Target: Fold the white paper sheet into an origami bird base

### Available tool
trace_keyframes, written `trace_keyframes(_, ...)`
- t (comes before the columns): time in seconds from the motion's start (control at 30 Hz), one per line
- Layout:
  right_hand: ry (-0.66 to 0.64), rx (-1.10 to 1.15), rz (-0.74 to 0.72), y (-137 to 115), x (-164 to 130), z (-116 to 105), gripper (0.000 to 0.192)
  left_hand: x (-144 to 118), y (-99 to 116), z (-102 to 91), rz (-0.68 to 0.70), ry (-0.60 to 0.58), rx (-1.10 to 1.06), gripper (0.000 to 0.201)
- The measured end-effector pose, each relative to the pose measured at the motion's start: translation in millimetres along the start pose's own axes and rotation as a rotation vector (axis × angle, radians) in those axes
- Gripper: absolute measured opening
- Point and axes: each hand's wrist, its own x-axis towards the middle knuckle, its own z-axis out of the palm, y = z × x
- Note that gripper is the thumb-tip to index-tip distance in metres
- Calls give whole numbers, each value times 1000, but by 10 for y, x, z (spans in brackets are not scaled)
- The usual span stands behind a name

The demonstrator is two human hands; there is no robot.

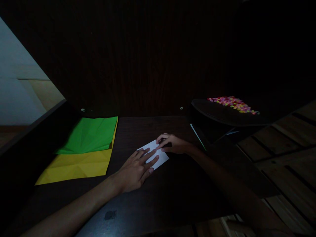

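Note:
A small white sheet of paper (161, 159) lies at a slant on the dark wooden tabletop (158, 200). My left hand (135, 169) rests on its left and lower part, palm down with the fingers spread. From the right, my right hand (174, 144) reaches over the upper right edge of the paper. Its fingers are bent and a little apart, with the fingertips touching the sheet close to the left fingertips. Parts of the paper are hidden under both hands.
Creased green paper (92, 135) lies over yellow paper (79, 165) on the left. A thin pale strip (198, 137) lies right of my right hand. Farther right, a dark curved shelf (219, 113) bears a row of small pink, red and yellow pieces (233, 103). A dark panel (135, 59) rises behind.

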Motion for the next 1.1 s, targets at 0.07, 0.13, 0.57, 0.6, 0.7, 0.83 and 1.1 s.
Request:
trace_keyframes(0.07, 21, -62, 11, -10, -15, 45, 19, -8, -3, -23, 2, 7, -56, 56)
trace_keyframes(0.13, 74, -133, 21, -14, -35, 121, 19, -8, -12, -32, -26, 49, -127, 64)
trace_keyframes(0.57, 385, -443, 50, -186, -58, 440, 11, 44, -86, 137, -425, 399, -7, 83)
trace_keyframes(0.6, 385, -458, 49, -194, -59, 436, 12, 45, -82, 134, -438, 401, -11, 84)
trace_keyframes(0.7, 382, -482, 54, -200, -69, 427, 11, 56, -66, 118, -445, 418, -36, 83)
trace_keyframes(0.83, 360, -499, 64, -183, -75, 422, 10, 68, -31, 61, -400, 435, -80, 74)
trace_keyframes(1.1, 314, -458, 41, -192, -93, 410, 21, 44, -49, 9, -186, 377, -261, 48)
